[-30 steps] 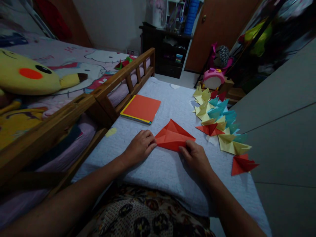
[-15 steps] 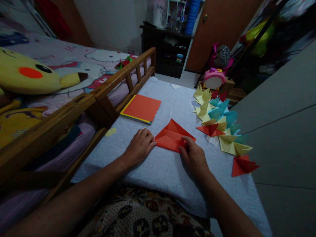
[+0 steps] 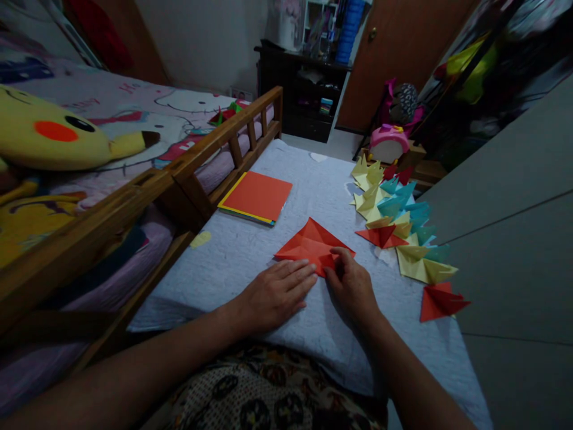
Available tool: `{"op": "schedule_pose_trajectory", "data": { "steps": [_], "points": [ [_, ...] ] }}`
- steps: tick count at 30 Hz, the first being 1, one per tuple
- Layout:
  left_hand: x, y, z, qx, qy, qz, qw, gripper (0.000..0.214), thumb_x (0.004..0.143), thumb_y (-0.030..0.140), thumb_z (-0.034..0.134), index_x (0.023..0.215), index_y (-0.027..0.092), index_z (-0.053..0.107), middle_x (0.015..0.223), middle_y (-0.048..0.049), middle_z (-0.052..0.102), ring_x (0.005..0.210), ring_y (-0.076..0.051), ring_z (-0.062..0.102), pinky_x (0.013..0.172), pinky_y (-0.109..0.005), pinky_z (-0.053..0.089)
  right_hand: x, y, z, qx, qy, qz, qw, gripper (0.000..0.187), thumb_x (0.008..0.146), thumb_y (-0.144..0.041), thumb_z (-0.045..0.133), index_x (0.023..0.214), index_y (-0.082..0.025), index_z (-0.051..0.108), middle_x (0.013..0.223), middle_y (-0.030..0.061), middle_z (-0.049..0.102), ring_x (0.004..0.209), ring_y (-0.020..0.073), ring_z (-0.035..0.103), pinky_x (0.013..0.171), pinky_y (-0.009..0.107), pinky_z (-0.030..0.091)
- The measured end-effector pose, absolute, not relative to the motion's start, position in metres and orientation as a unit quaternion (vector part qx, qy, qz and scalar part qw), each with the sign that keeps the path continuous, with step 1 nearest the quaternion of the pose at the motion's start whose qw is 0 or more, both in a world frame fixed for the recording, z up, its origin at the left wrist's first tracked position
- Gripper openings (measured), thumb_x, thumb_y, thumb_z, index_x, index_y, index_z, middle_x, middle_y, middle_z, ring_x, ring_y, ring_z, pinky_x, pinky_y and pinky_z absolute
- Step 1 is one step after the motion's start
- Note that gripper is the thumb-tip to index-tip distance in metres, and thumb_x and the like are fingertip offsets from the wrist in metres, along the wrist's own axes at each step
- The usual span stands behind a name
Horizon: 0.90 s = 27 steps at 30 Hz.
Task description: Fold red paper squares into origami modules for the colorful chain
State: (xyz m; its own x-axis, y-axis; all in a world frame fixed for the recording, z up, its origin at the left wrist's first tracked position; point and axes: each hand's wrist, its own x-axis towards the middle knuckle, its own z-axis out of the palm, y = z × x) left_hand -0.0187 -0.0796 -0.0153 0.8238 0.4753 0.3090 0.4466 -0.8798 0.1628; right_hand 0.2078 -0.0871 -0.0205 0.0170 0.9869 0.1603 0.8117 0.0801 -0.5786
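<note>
Touching right hand (image 3: 353, 289), apparently: orange paper (image 3: 308, 243).

Left hand (image 3: 277, 292) and right hand (image 3: 353, 289) are bare, forearms unsleeved; the lap garment (image 3: 268, 394) looks dark, perhaps floral-printed.

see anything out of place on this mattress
Only small things: a yellow paper scrap lies alone near the bed rail, and one red folded piece sits off the end of the folded-paper row. The red sheet pinched by the right hand looks intact.
</note>
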Motion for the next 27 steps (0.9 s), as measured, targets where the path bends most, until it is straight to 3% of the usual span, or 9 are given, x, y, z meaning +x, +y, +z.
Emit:
{"op": "schedule_pose_trajectory", "data": {
  "steps": [8, 13, 27],
  "points": [
    [-0.0191, -0.0799, -0.0217, 0.954, 0.272, 0.089, 0.085, 0.054, 0.101, 0.044, 0.051, 0.145, 0.012, 0.047, 0.155, -0.0154, 0.046, 0.145, -0.028, 0.041, 0.119, -0.042, 0.035, 0.2097, -0.0870, -0.0220, -0.645, -0.689, 0.171, 0.283, 0.030, 0.087, -0.024, 0.054, 0.116, -0.018, 0.061, 0.089, 0.0061, 0.071, 0.071, 0.0191, 0.064, 0.070, 0.031, 0.048],
    [-0.0191, -0.0816, -0.0191, 0.954, 0.273, 0.083, 0.090, 0.055, 0.101, 0.044, 0.051, 0.145, 0.013, 0.046, 0.156, -0.0145, 0.045, 0.146, -0.026, 0.040, 0.120, -0.041, 0.033, 0.2128, -0.0858, -0.0233, -0.604, -0.724, 0.159, 0.292, 0.015, 0.088, -0.021, 0.052, 0.094, -0.020, 0.065, 0.090, 0.0065, 0.070, 0.080, 0.0210, 0.065, 0.074, 0.032, 0.048],
    [-0.0191, -0.0829, -0.0181, 0.952, 0.265, 0.116, 0.099, 0.047, 0.098, 0.038, 0.056, 0.136, 0.010, 0.055, 0.148, -0.0177, 0.053, 0.138, -0.030, 0.049, 0.115, -0.046, 0.041, 0.2152, -0.0851, -0.0214, -0.595, -0.731, 0.167, 0.289, 0.010, 0.084, -0.019, 0.055, 0.088, -0.020, 0.065, 0.082, 0.0042, 0.069, 0.071, 0.0189, 0.063, 0.067, 0.029, 0.047]
  ]
}}
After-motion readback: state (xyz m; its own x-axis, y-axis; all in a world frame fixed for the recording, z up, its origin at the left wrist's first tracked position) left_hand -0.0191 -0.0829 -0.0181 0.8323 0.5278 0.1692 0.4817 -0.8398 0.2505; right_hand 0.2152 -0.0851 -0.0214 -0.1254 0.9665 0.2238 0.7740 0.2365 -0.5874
